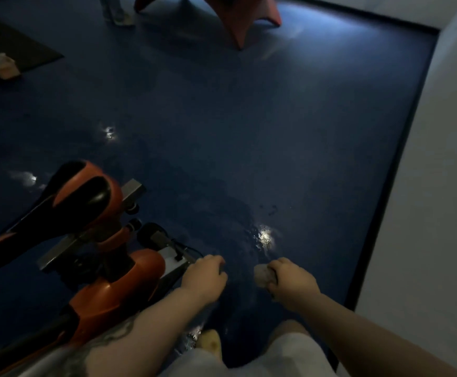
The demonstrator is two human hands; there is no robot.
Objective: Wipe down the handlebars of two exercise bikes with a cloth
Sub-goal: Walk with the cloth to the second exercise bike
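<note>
An orange and black exercise bike [113,270] stands at the lower left, its black and orange saddle [58,205] pointing left. No handlebar shows in the dim view. My left hand [204,278] hangs beside the bike's frame with fingers curled, and I cannot tell whether it holds anything. My right hand [290,281] grips a small crumpled pale cloth [262,276] over the dark blue floor, away from the bike.
A white wall [439,186] with a black skirting runs along the right. A red curved piece of equipment [238,20] stands at the far top. A dark mat [9,53] with a pale object lies at the upper left. A person's legs stand at the top left.
</note>
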